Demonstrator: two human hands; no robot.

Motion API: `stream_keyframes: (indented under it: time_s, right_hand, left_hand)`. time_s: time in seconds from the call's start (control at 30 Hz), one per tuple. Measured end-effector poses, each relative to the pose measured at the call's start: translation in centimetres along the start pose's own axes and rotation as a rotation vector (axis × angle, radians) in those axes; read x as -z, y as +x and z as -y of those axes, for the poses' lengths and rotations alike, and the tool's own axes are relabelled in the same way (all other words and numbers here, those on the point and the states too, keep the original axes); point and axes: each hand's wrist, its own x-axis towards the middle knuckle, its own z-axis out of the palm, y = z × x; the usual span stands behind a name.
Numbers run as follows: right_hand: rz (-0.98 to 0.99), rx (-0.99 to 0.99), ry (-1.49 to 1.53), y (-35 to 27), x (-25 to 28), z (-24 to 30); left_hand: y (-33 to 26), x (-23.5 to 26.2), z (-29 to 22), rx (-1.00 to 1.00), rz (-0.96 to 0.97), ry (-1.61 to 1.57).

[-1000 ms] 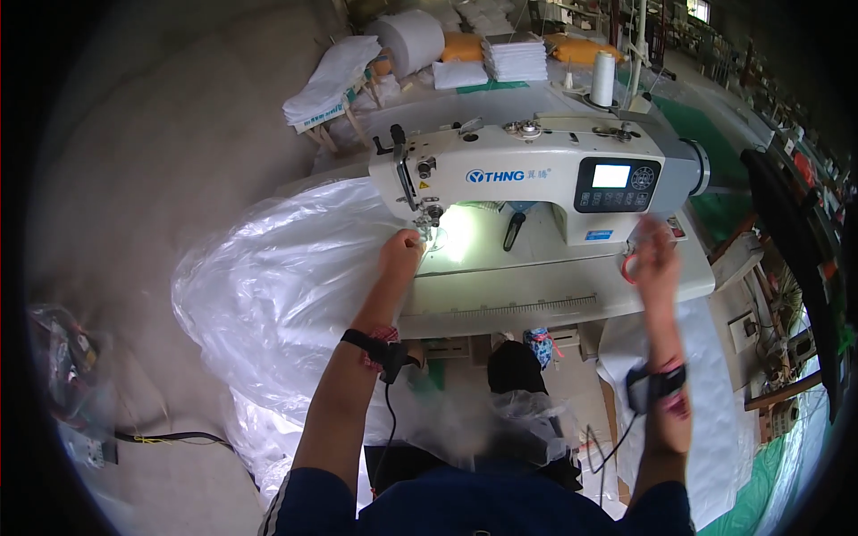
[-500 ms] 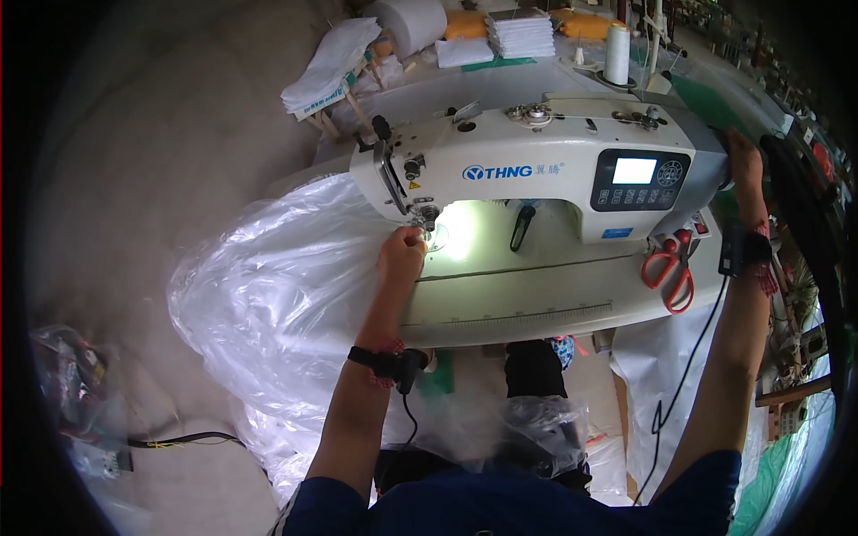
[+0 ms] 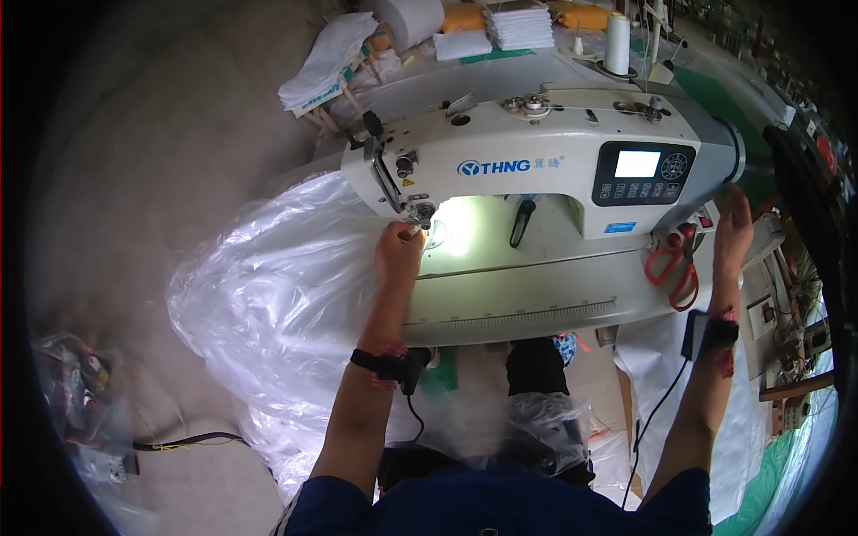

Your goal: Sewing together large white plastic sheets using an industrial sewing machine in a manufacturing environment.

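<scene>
A white sewing machine (image 3: 514,161) stands in front of me, its lamp lighting the bed under the arm. My left hand (image 3: 399,253) is at the needle area on its left end, thumb and fingers pinched together. What lies between those fingertips is too small to make out. Clear plastic sheeting (image 3: 268,259) bulges out beside that wrist and hangs down at the left. My right hand (image 3: 735,234) is in the air just below the handwheel (image 3: 736,152), apart from it, fingers stretched out and holding nothing. Red-handled scissors (image 3: 672,268) lie on the bed's right end, near this hand.
Behind the machine are a white thread cone (image 3: 617,45), a stack of folded white sheets (image 3: 520,27) and a large white roll (image 3: 407,22). A black-handled tool (image 3: 522,223) rests under the arm. Cables run from both wrist straps.
My right hand has come off the handwheel and moved down toward me. My left hand has stayed pinched at the needle area.
</scene>
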Motion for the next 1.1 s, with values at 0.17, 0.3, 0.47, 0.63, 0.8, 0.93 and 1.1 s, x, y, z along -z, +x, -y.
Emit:
stream_keyframes:
  time_s: [0.17,0.3,0.47,0.63,0.8,0.93,1.1]
  right_hand:
    - [0.049,0.185,0.006,-6.2,0.1,4.9]
    - [0.109,0.148,-0.014,-9.9,-0.3,5.2]
    - [0.17,-0.026,0.208,-13.9,-1.5,5.3]
    - [0.261,0.063,0.161,-17.0,-0.8,7.9]
    - [0.583,-0.078,0.395,-20.9,-2.5,13.6]
    - [1.022,-0.457,0.704,-23.6,-7.4,19.0]
    - [1.369,-0.801,1.026,-24.7,-15.1,22.9]
  left_hand:
    - [-1.7,-0.7,-1.1,-0.12,-0.12,0.033]
    - [-1.8,-0.9,-0.8,-0.117,-0.113,-0.083]
    - [-0.7,-1.0,0.0,-0.196,-0.144,-0.199]
    - [-3.4,2.5,0.0,-0.466,-0.063,0.072]
    - [-9.3,7.1,-1.2,-0.599,0.119,0.188]
    - [-12.2,8.9,-2.1,-0.598,0.095,0.103]
    - [-13.0,9.5,-1.5,-0.446,0.284,-0.063]
